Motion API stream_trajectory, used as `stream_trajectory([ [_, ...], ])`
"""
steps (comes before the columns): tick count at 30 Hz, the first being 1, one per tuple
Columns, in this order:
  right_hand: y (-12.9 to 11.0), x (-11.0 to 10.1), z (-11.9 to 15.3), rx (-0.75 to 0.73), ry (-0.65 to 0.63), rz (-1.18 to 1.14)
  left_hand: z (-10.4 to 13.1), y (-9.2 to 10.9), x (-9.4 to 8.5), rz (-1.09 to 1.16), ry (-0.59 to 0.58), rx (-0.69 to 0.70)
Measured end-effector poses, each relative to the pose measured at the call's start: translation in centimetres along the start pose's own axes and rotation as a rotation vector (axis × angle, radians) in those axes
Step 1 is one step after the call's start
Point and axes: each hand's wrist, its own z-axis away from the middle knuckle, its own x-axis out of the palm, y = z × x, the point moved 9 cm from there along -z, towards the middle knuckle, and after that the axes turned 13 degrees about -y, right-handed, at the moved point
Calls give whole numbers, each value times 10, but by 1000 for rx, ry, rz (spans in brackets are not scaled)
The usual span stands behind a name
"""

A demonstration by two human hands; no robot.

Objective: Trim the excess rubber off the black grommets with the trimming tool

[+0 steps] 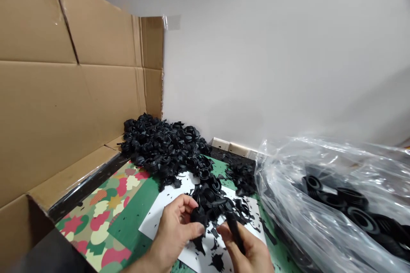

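Note:
My left hand (174, 228) pinches a black rubber piece (198, 217) between thumb and fingers, over a white sheet (156, 215). A thin dark flap hangs below that piece. My right hand (248, 249) is closed around a slim black-handled tool (235, 232); its working end is lost against the dark parts, so I cannot tell its kind. Just beyond both hands lie ribbed black rubber parts (208, 196), running back into a large heap (166, 145). Torn black scraps (218, 261) are scattered on the sheet.
Cardboard walls (105, 94) rise on the left, beside a patterned sheet (102, 217). At the right, a clear plastic bag (288, 166) holds larger black ribbed rubber parts (361, 219). A smaller scrap pile (241, 175) lies near the grey wall (256, 59), on a green surface (134, 209).

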Motion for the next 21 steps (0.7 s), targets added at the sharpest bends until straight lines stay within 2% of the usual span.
stream_trajectory([
  [3, -2, 10, -3, 4, -49, -35, 3, 14, 2, -239, -2, 75],
  [8, -11, 24, -8, 8, -77, -54, 15, 36, 17, -581, -16, 260],
  [14, -16, 25, -11, 26, -13, -65, 15, 32, 8, -561, 79, 248],
  [18, -32, 18, -10, -52, 89, 40, 13, 25, 5, -567, 109, 243],
  [21, -26, 17, -17, 14, 80, -8, 10, 21, 8, -547, 96, 222],
])
